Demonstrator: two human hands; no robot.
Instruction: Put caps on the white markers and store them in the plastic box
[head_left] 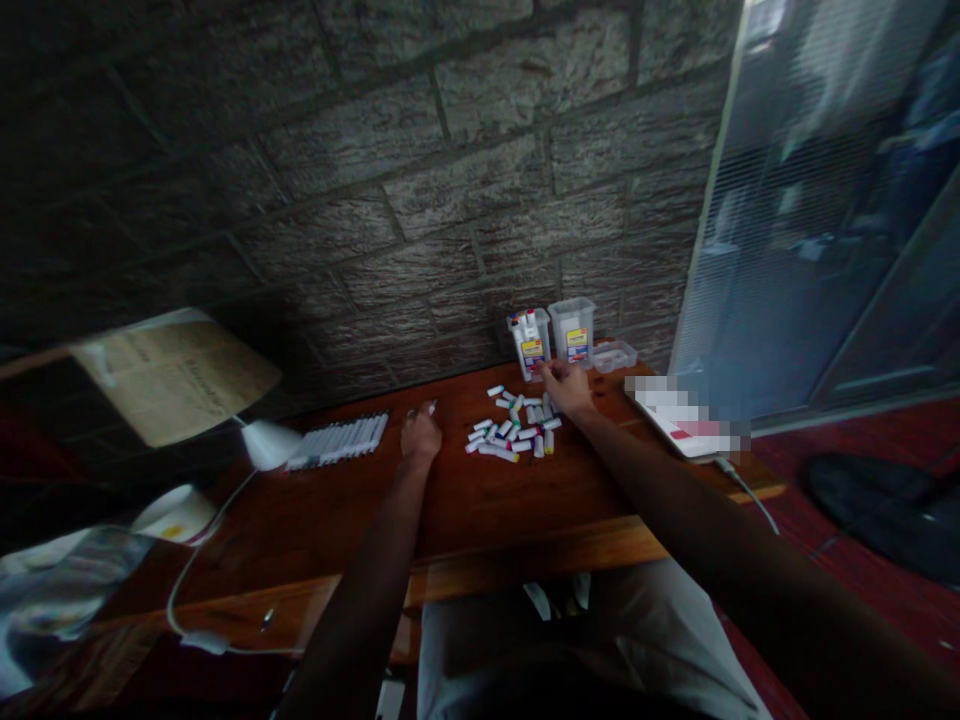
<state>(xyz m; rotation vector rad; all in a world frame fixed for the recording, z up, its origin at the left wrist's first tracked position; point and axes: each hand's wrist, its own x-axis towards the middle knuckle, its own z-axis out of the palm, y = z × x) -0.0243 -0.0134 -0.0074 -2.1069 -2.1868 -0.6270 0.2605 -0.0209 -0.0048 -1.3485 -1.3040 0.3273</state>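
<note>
My left hand [421,434] rests on the wooden table with its fingers curled. A small pale tip shows at its fingers, too small to name. To its left lies a neat row of white pens [341,440]. My right hand [568,387] reaches to the back of the table, thumb and fingers pinched together in front of a clear plastic tub [541,330] with several white markers [526,326] standing in it. What the pinch holds, if anything, I cannot make out. Between my hands lies a loose heap of short white marker caps or pieces [513,430] with coloured ends.
A second clear tub [573,332] stands right of the first, beside a clear lid [614,356]. A white device [694,425] with a cable lies at the right. A lamp with a paper shade [180,375] and a white roll [174,513] are at the left. Behind rises a stone wall [480,200].
</note>
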